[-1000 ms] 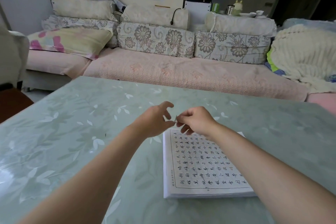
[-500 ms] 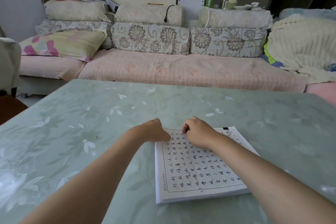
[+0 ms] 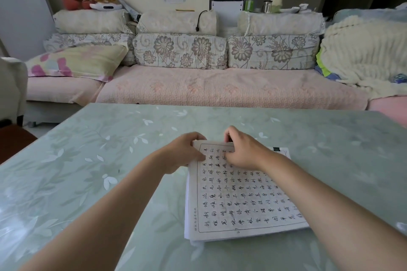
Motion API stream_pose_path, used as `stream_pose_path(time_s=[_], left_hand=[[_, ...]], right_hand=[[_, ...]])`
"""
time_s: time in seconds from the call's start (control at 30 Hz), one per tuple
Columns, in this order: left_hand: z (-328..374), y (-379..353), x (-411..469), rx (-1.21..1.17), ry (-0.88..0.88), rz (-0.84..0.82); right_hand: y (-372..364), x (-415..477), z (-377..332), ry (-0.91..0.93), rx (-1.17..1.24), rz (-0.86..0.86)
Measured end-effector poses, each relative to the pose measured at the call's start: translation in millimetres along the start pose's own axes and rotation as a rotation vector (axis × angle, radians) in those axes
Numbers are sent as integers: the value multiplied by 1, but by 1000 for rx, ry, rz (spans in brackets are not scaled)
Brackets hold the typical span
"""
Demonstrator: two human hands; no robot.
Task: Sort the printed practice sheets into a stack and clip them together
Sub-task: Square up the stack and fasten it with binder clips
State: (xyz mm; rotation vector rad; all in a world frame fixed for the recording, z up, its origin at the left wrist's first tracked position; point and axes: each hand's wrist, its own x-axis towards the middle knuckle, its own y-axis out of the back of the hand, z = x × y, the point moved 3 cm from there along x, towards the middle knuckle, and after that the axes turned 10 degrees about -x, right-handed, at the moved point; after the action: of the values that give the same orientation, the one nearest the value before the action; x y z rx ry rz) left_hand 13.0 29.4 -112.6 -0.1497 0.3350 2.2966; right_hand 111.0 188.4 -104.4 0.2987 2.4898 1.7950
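In the head view, a stack of practice sheets (image 3: 237, 200) is seen lying flat on the green table (image 3: 88, 171), toward 5 o'clock of its middle. The stack's 11 o'clock corner is pinched by the left hand (image 3: 185, 152), thumb on top. The right hand (image 3: 242, 152) is curled over the 12 o'clock edge; what it grips cannot be told. A small black item (image 3: 276, 149), possibly a clip, is seen at the 1 o'clock corner.

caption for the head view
Left hand and right hand hold the far edge of the practice sheets on a table
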Motion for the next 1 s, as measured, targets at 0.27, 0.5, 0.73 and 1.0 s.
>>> stream_pose_path(time_s=[0.27, 0.5, 0.73, 1.0], left_hand=[[62, -8, -63, -120, -450, 304], [50, -16, -91, -96, -567, 339], [42, -23, -82, 223, -720, 376], [55, -15, -62, 102, -639, 403]], right_hand=[[90, -40, -43, 173, -68, 305], [82, -64, -62, 220, -199, 337], [89, -54, -69, 103, 95, 302], [82, -44, -57, 32, 10, 201]])
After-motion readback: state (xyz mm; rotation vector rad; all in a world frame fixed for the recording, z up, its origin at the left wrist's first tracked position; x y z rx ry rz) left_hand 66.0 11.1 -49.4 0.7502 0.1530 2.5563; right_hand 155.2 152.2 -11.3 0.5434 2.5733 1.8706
